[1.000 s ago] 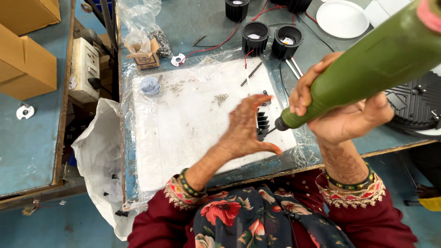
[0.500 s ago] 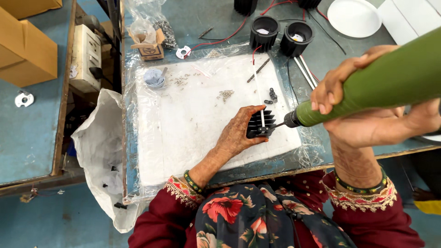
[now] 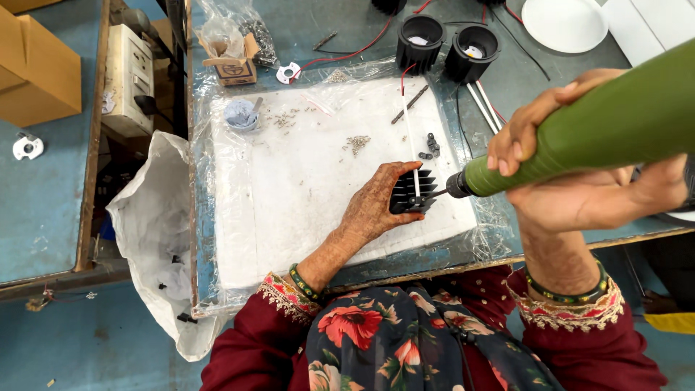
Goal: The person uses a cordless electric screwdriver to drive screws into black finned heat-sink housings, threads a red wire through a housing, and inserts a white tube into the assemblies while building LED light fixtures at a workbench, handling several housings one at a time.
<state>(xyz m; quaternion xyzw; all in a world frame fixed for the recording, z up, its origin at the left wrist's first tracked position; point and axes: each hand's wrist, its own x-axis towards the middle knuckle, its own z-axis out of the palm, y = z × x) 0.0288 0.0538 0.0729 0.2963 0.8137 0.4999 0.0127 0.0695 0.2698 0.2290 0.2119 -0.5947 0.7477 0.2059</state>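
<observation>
My left hand (image 3: 373, 206) grips a small black finned heat sink (image 3: 414, 192) and holds it down on the white plastic-covered pad (image 3: 289, 181). A white wire runs over the heat sink's top. My right hand (image 3: 572, 181) is wrapped around a thick green electric screwdriver (image 3: 601, 123). Its black tip and bit (image 3: 447, 190) touch the heat sink's right side.
Two black round housings (image 3: 420, 40) (image 3: 472, 51) with red and white wires stand at the pad's far edge. Loose screws (image 3: 356, 143), a small grey cup (image 3: 240, 114), a little cardboard box (image 3: 233, 58), a white disc (image 3: 565, 23) and a hanging plastic bag (image 3: 152, 232) lie around.
The view has shifted. The screwdriver has dropped lower and more level, its bit now against the heat sink's side. My left hand has kept hold of the heat sink.
</observation>
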